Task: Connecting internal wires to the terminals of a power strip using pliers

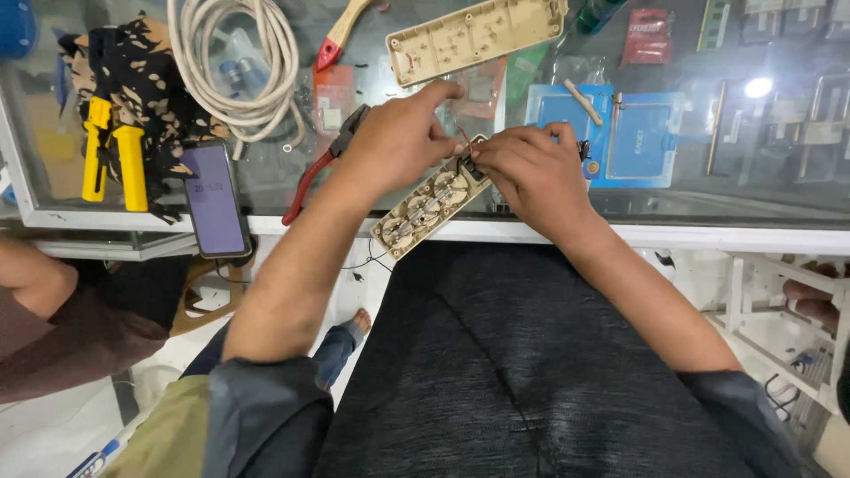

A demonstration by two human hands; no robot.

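An opened beige power strip base (423, 209) with round socket inserts lies slanted on the glass counter's front edge. My left hand (400, 134) hovers over its far end, pinching a thin red wire. My right hand (529, 170) grips the strip's far end, fingers curled on the small dark part and wires there. The strip's detached beige cover (474, 35) lies inside-up at the counter's back.
Red-handled pliers (312, 177) lie just left of my left hand. A phone (215, 199), yellow-handled tool (115, 155), patterned cloth (142, 71), coiled white cable (239, 62) and a brush (341, 34) sit left and back. Another person's arm (35, 274) is at the lower left.
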